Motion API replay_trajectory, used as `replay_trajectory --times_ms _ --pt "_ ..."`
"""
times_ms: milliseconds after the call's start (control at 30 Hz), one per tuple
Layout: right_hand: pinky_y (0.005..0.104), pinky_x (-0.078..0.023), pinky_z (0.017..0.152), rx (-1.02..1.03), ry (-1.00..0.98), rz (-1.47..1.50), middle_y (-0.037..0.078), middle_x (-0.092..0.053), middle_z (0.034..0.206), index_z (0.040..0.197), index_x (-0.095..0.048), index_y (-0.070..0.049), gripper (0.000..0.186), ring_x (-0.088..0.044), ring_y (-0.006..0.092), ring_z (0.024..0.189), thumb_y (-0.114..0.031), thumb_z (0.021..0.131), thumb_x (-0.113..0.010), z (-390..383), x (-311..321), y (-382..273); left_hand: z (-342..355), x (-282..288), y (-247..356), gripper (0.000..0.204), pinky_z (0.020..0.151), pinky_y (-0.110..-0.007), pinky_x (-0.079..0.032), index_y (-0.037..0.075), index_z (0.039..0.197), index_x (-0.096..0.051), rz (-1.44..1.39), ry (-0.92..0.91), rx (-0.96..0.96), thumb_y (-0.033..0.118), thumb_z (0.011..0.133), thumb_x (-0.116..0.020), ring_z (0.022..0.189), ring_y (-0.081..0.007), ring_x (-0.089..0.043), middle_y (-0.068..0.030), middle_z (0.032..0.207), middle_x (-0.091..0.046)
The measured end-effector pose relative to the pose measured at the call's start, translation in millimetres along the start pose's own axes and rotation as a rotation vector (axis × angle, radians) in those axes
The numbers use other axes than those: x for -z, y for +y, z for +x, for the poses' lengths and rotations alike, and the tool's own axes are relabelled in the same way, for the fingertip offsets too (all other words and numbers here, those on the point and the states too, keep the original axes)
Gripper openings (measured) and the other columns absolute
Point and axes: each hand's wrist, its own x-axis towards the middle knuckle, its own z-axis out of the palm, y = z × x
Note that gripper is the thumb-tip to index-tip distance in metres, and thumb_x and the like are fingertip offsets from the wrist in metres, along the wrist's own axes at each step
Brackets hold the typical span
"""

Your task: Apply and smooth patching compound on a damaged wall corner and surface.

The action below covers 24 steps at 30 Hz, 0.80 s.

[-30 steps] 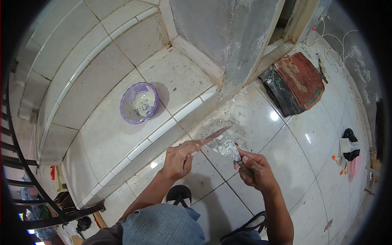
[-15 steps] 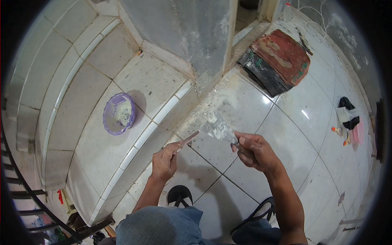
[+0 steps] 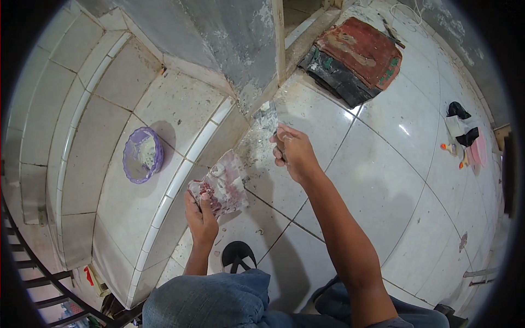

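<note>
The left hand (image 3: 203, 220) grips a paste-smeared board (image 3: 227, 183) above the tiled floor (image 3: 377, 164). The right hand (image 3: 295, 150) grasps a scraper (image 3: 266, 117), its blade at the wall's (image 3: 249, 82) foot; whether they touch is unclear. Left, a purple bowl (image 3: 159, 153) of paste (image 3: 146, 151) sits on a step (image 3: 117, 218).

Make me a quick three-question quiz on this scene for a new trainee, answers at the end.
1. Open question: which hand holds the flat, smeared board?
2. True or false: the purple bowl stands upside down.
3. Multiple choice: the right hand holds a) a cup, b) a scraper, c) a sponge.

Key:
1. The left hand.
2. False; it stands upright on the tiled step, with whitish paste inside.
3. b.
</note>
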Motion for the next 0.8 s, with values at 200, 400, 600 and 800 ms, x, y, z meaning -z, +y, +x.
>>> replay_trajectory --times_ms 200,400,600,800 --pt "0.0289 -0.040 0.047 0.029 0.080 -0.136 0.007 -0.051 0.088 0.135 -0.039 0.003 0.043 -0.044 0.0124 0.058 -0.014 0.096 -0.046 9 -28 -3 0 6 -11 0.028 0.090 -0.028 -0.040 -0.002 0.122 -0.046 0.053 -0.009 0.043 0.013 0.098 -0.044 0.099 -0.0140 -0.051 -0.0093 0.108 -0.056" --pt "0.0310 -0.040 0.043 0.115 0.085 -0.240 0.008 -0.054 0.084 0.136 -0.038 0.005 0.045 -0.045 0.0135 0.052 -0.011 0.095 -0.047 25 -64 11 2 14 -15 0.027 0.091 -0.029 -0.040 -0.001 0.121 -0.048 0.071 -0.006 0.057 0.012 0.097 -0.045 0.100 -0.0149 -0.052 -0.0103 0.108 -0.056" --pt "0.0384 -0.047 0.086 0.538 0.137 -0.941 0.021 -0.066 0.091 0.083 -0.071 0.002 0.019 -0.061 0.0286 0.099 -0.008 0.066 -0.071 85 -103 60 1 16 -8 0.026 0.091 -0.030 -0.040 -0.002 0.118 -0.050 0.101 0.020 0.049 0.012 0.097 -0.045 0.098 -0.0173 -0.053 -0.0102 0.107 -0.057" --pt "0.0364 -0.046 0.086 0.426 0.109 -0.155 0.023 -0.064 0.099 0.098 -0.066 0.009 0.036 -0.059 0.0296 0.100 -0.009 0.068 -0.072 71 -117 66 -5 14 4 0.026 0.076 -0.027 -0.047 -0.001 0.120 -0.048 -0.104 -0.052 0.387 0.014 0.098 -0.044 0.085 -0.0130 -0.056 -0.0101 0.097 -0.059"
